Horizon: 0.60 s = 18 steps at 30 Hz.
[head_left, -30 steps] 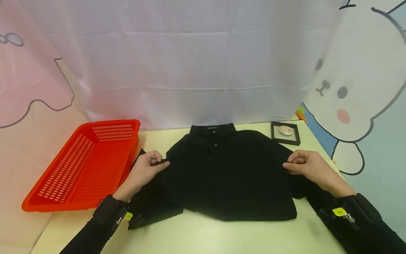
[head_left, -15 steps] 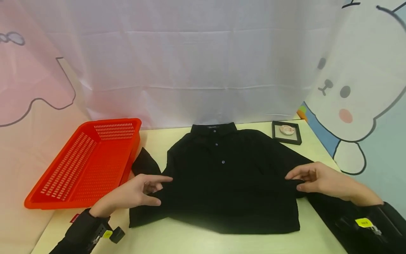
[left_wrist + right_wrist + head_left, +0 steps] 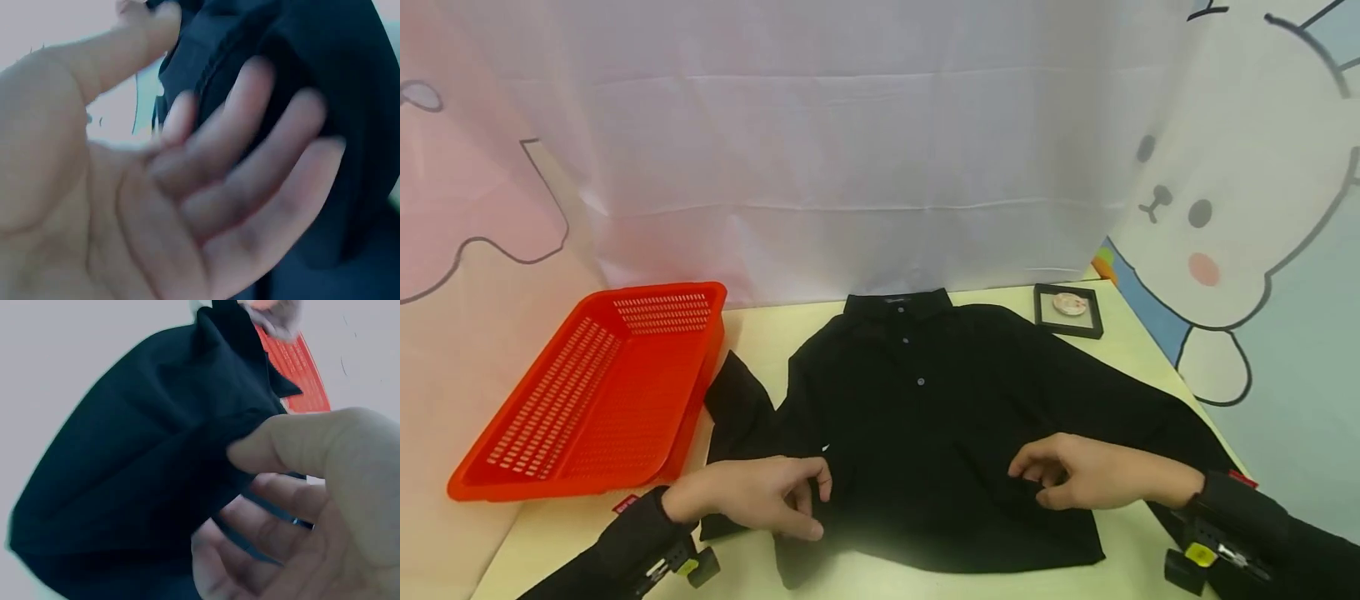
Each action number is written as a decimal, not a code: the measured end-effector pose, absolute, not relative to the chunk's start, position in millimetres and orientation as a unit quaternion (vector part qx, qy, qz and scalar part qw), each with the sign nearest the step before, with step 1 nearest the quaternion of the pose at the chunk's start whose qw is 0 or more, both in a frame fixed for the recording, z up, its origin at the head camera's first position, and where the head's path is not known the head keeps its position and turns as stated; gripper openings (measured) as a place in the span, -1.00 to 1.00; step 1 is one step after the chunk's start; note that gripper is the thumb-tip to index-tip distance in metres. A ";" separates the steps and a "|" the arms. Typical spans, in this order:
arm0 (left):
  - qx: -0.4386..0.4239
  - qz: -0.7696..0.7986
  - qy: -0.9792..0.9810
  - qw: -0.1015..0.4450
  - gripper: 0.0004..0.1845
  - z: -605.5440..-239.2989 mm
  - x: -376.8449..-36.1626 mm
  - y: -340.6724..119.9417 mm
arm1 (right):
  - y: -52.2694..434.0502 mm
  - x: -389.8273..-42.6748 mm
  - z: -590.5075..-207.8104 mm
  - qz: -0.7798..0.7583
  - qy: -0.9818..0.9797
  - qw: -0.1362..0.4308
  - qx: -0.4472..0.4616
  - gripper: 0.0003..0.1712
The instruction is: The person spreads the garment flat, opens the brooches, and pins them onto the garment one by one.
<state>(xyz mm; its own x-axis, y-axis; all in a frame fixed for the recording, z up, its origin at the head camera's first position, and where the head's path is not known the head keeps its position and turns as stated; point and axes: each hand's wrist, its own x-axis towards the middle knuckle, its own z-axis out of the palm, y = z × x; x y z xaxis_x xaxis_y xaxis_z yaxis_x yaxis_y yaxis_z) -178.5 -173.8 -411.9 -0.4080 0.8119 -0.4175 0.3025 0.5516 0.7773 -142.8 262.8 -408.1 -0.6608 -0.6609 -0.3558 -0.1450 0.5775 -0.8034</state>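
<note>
A black long-sleeved shirt (image 3: 887, 417) lies spread on the table, collar at the far side and buttons up. My left hand (image 3: 760, 496) hovers over its lower left part, thumb and fingers apart. In the left wrist view, the left fingers (image 3: 250, 187) are loosely bent and hold no cloth. Over the lower right front is my right hand (image 3: 1075, 471), fingers loosely curled, with a gap between thumb and index fingertip. Close to the shirt cloth (image 3: 144, 456) is the right thumb (image 3: 250, 450) in the right wrist view; whether it touches is unclear.
An orange-red perforated plastic basket (image 3: 685, 392) stands left of the shirt. A small black frame (image 3: 1067, 329) with a round pale item lies at the back right of the pale yellow table (image 3: 970, 587). A white curtain (image 3: 850, 167) hangs behind.
Both hands pinched the shirt's sides a second ago; the left let go first, then the right. They have moved nearer the hem, the right one leftward. The hem now lies closer to me.
</note>
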 end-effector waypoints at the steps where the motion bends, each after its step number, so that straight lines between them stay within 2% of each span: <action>1: 0.351 0.295 0.802 0.383 -0.61 -411.0 -178.7 -169.9 | 258.6 -143.5 -407.0 -0.382 0.830 0.330 -0.237 -0.65; 5: 0.317 0.235 0.877 0.274 -0.46 -406.2 -185.5 -153.1 | 249.0 -149.3 -400.9 -0.361 0.862 0.281 -0.217 -0.64; 8: 0.302 0.198 0.899 0.247 -0.15 -403.0 -192.5 -135.5 | 244.2 -153.9 -399.5 -0.332 0.896 0.235 -0.180 -0.61; 10: 0.298 0.179 0.906 0.243 0.02 -403.2 -196.4 -122.5 | 239.2 -156.3 -401.4 -0.303 0.914 0.228 -0.144 -0.37; 12: 0.296 0.171 0.907 0.245 0.11 -405.9 -200.2 -110.0 | 232.6 -158.1 -405.4 -0.283 0.921 0.243 -0.110 -0.06; 15: 0.287 0.175 0.910 0.242 0.06 -415.0 -204.9 -97.0 | 220.2 -159.8 -414.0 -0.264 0.924 0.266 -0.080 0.24; 18: 0.284 0.180 0.910 0.242 -0.19 -425.8 -206.4 -92.3 | 207.5 -160.4 -422.5 -0.248 0.933 0.250 -0.079 0.22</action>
<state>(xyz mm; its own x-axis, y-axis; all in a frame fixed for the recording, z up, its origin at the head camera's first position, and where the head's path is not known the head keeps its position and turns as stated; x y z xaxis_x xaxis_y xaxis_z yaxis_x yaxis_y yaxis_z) -206.4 -92.3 -425.8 -0.7217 0.6039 -0.3382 0.4300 0.7741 0.4647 -160.4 207.5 -422.5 -0.8623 -0.2711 -0.4277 -0.0229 0.8646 -0.5019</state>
